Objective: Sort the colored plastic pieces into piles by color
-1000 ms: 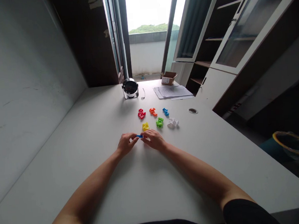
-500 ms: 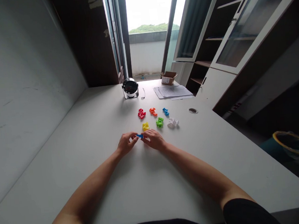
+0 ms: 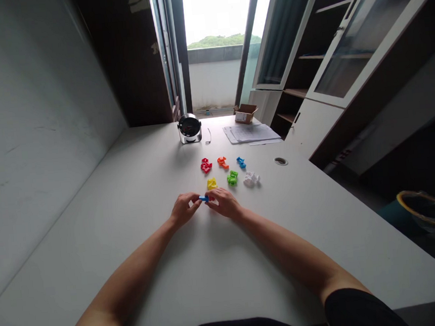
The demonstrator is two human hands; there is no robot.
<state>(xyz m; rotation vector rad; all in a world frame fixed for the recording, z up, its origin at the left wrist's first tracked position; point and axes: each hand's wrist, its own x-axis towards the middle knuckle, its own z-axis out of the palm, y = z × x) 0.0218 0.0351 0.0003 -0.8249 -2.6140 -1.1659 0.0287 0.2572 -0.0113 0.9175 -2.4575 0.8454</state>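
Observation:
Between my two hands, just above the white table, is a small blue plastic piece (image 3: 203,198). My left hand (image 3: 184,208) pinches its left end with thumb and fingertips. The right end sits in the closed fingers of my right hand (image 3: 223,203), where a bit of red also shows; what that red part is I cannot tell. Close beyond the fingers lies a pile of yellow pieces (image 3: 211,183), partly behind my right hand. Green pieces (image 3: 232,178) and white pieces (image 3: 251,179) lie to its right. Farther back are red pieces (image 3: 206,165), orange pieces (image 3: 222,163) and blue pieces (image 3: 241,162).
A round black lamp-like device (image 3: 189,128) stands at the table's far side, with a thin cord (image 3: 208,136) beside it. Papers (image 3: 255,133) and an open cardboard box (image 3: 245,114) lie right of it. A cable hole (image 3: 281,161) pierces the table (image 3: 168,299).
The blue piece has turned slightly between my fingers, and a little red now shows by my right fingertips. Both hands stay nearly in place.

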